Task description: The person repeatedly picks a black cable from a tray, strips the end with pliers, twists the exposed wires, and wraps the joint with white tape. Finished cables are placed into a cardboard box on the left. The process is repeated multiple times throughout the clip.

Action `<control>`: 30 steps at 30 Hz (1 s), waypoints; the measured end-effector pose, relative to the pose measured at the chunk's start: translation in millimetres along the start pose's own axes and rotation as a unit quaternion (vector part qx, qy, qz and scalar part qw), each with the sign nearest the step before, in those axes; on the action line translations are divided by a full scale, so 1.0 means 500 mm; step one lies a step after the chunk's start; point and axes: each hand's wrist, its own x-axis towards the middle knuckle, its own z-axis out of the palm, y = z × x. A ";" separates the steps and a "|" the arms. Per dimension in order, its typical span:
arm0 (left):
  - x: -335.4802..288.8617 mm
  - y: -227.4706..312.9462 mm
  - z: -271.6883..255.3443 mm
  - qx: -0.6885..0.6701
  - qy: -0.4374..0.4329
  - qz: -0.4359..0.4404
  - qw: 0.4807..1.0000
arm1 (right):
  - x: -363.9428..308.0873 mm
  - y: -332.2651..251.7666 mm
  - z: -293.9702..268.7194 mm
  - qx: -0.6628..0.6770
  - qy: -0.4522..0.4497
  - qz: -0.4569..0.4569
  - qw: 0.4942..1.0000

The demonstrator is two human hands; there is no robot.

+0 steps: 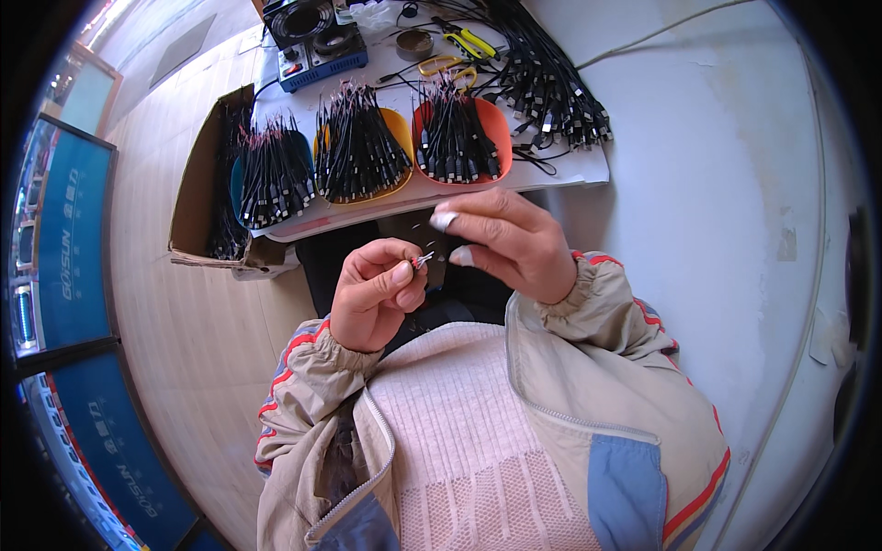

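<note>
My left hand (375,289) is closed in a pinch between thumb and fingers. Sticking out of that pinch are thin wires (422,261) with red insulation and bare silvery ends, pointing toward my right hand. The rest of what the wires belong to is hidden in the hand. Just to the right, my right hand (514,241) hovers with thumb and fingers apart and nothing visibly held. White wrapping covers its thumb tip and a fingertip. Tiny pale bits (415,226) hang in the air between the two hands, over my lap.
Black USB cables fill a blue bowl (236,184), a yellow bowl (402,138) and an orange-red bowl (501,129) along the table's near edge. A cardboard box (195,188) stands left. Behind are a blue-black device (322,69), a tin (414,42), yellow-handled pliers (473,41) and loose cables (560,101).
</note>
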 end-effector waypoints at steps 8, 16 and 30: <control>0.007 -0.003 0.006 0.057 0.016 0.021 0.998 | 0.007 -0.008 0.029 0.321 0.014 0.217 0.922; 0.011 -0.004 -0.004 -0.025 -0.016 -0.018 0.999 | 0.009 -0.002 0.008 0.027 0.003 -0.008 1.000; 0.001 -0.017 -0.003 -0.101 -0.099 -0.095 0.985 | 0.008 -0.017 0.023 -0.017 0.066 -0.140 0.988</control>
